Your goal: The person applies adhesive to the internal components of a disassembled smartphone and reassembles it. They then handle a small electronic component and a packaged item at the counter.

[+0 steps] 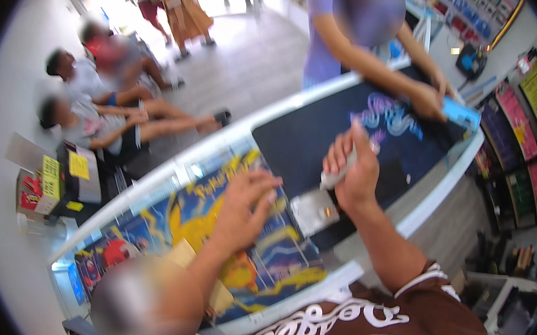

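My right hand (358, 175) is wrapped round a small white tube (340, 172) with a narrow nozzle. The nozzle points down and left toward a silvery white square piece (315, 212). That piece lies where a colourful cartoon mat (183, 218) meets a black mat (301, 135). Above the colourful mat my left hand (249, 205) has its fingers loosely stretched out, holding nothing. A dark flat square (348, 192) appears partly behind my right hand.
Across the counter (332, 90), a person in a purple top (326, 29) has both hands by a light blue box (460, 113). Seated people are at the left wall. A rack of colourful packets (516, 124) stands at right; boxes (56, 181) sit far left.
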